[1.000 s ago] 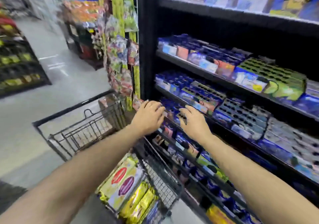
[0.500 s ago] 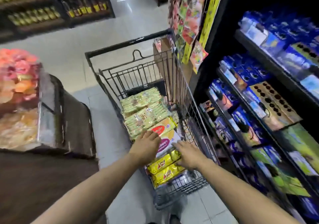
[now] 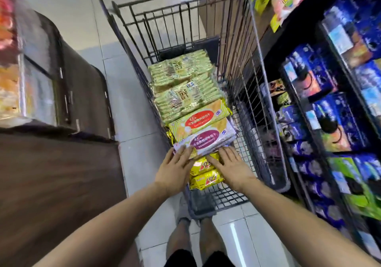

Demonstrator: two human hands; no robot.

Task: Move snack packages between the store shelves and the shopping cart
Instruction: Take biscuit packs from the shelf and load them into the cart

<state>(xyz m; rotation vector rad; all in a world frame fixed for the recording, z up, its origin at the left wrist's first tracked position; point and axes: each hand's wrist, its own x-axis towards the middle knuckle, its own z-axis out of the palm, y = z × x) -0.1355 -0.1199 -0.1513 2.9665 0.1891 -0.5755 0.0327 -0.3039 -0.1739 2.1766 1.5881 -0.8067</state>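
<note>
Purple-labelled package point(image 3: 208, 140) lies at fingertips of left hand point(image 3: 175, 170) and right hand point(image 3: 233, 168).

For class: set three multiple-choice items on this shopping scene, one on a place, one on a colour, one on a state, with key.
1. Where in the shopping cart do the green packages lie?
A. nearest the person
B. at the far end
C. on the floor

2. What colour is the oval on the pale package that the left hand touches?
A. purple
B. black
C. green

3. How are the left hand and right hand?
A. clenched fists
B. gripping the handle
C. flat on packages

Key: 1 B, beyond all other packs; 2 A, its oval reads purple; 3 C, straight fingers rest on packs.
</note>
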